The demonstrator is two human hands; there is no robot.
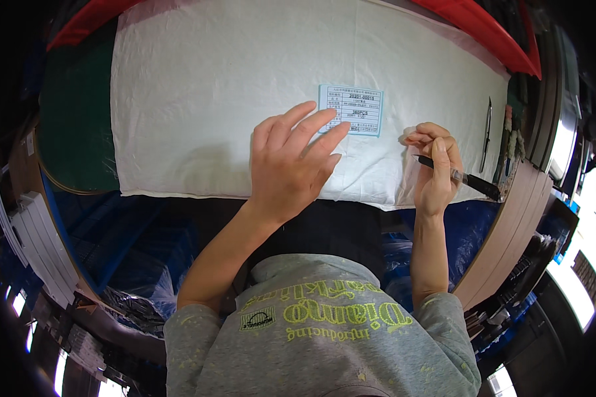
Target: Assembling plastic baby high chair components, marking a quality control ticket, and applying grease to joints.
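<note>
A light blue printed label (367,102) lies flat on the white cloth (185,99) covering the table, right of the middle. My left hand (288,159) is spread palm down, and its fingertips reach over the label's left and lower edge. Whether those fingers press on the label I cannot tell. To the right of the label, my right hand (437,169) is closed around a pen (481,185) with a black grip. The pen's dark tip points left toward the label, and its black rear end sticks out to the right.
Red plastic bins (470,23) border the far edge. A slim dark pointed tool (488,135) lies at the cloth's right side, beside other small tools (512,139). On the left shows a green surface (76,109). Blue crates with clear plastic (139,278) stand below the table's near edge.
</note>
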